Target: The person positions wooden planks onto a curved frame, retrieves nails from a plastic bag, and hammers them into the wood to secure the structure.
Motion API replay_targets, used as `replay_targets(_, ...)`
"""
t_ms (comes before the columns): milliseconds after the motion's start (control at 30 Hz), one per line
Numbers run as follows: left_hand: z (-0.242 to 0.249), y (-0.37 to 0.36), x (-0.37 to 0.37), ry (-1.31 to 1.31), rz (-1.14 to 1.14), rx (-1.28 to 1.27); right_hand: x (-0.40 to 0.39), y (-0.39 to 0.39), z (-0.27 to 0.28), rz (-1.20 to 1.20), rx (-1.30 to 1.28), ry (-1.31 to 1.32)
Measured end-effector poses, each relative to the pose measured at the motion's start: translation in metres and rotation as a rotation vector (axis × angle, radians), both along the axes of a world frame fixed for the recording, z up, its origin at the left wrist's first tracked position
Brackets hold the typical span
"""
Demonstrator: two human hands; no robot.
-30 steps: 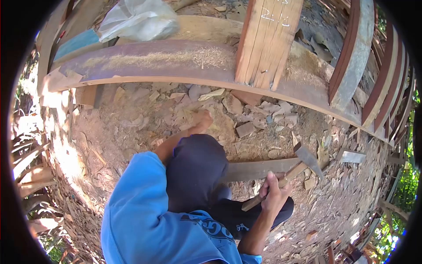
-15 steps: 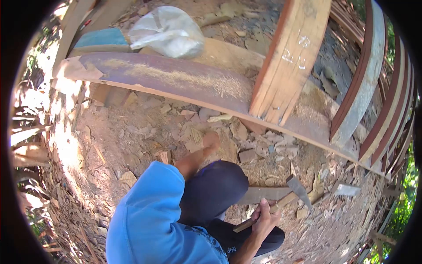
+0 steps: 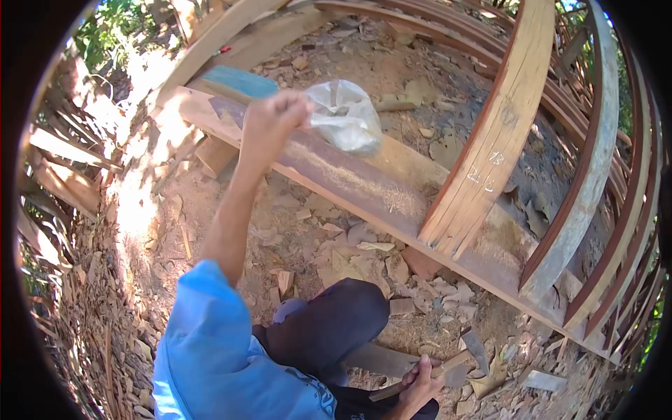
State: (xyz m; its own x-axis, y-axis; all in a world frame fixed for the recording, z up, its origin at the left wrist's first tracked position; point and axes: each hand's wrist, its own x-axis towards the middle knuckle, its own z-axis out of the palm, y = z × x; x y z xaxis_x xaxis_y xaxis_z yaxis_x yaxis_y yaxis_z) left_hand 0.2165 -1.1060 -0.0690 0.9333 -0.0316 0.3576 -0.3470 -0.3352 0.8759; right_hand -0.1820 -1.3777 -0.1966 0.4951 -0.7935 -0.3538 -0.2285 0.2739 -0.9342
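My left hand [image 3: 274, 119] reaches out over the long plank and is closed at the near edge of a clear plastic bag [image 3: 350, 126]. The fingertips are partly hidden and slightly blurred where they meet the bag. Low in the view, my right hand [image 3: 420, 383] is wrapped round the wooden handle of a hammer [image 3: 476, 350], whose metal head points away to the right. Below the hammer, a flat board [image 3: 378, 364] lies on the ground beside my bent knee.
A long plank [image 3: 336, 171] with sawdust on it crosses in front of me. A marked upright timber [image 3: 490, 133] and several curved ribs [image 3: 584, 168] rise from it. A blue-painted piece [image 3: 241, 82] lies near the bag. Wood chips and a small metal-looking block [image 3: 544, 381] litter the ground.
My left hand has moved from low near the ground up and forward to the plastic bag. My right hand still holds the hammer. The view has shifted.
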Motion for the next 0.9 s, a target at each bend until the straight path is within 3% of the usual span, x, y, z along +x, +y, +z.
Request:
replay_targets(67, 0.008, 0.003, 0.06, -0.073, 0.029, 0.151, 0.005, 0.001, 0.002, 0.019, 0.028, -0.018)
replay_targets(167, -0.022, -0.01, 0.118, 0.026, -0.135, 0.414, 0.007, 0.004, 0.005, 0.039, 0.064, -0.027)
replay_targets(267, -0.03, -0.021, 0.125, -0.173, 0.007, 0.649, 0.005, 0.009, 0.007, 0.069, 0.041, -0.022)
replay_targets(367, -0.025, -0.014, 0.11, -0.285, -0.098, 0.191, -0.008, 0.01, 0.002, 0.058, 0.038, -0.01)
replay_targets(467, -0.038, -0.02, 0.101, -0.501, 0.021, 1.062, -0.012, 0.008, -0.002, 0.029, 0.075, -0.003)
replay_targets(533, -0.051, -0.016, 0.125, -0.25, -0.153, 0.972, -0.014, 0.011, -0.003, 0.024, 0.12, 0.034)
replay_targets(633, -0.047, -0.032, 0.16, 0.117, -0.238, 1.202, -0.011, 0.01, -0.002, 0.01, 0.178, 0.101)
replay_targets(700, -0.062, -0.03, 0.171, -0.082, -0.207, 1.093, -0.007, 0.012, 0.012, -0.019, 0.28, 0.081)
replay_targets(800, -0.043, -0.034, 0.168, -0.26, -0.266, 0.818, -0.009, 0.01, 0.057, 0.03, 0.366, 0.099)
replay_targets(900, -0.01, -0.041, 0.151, -0.186, -0.138, 1.126, -0.012, 0.007, 0.142, 0.014, 0.437, 0.144)
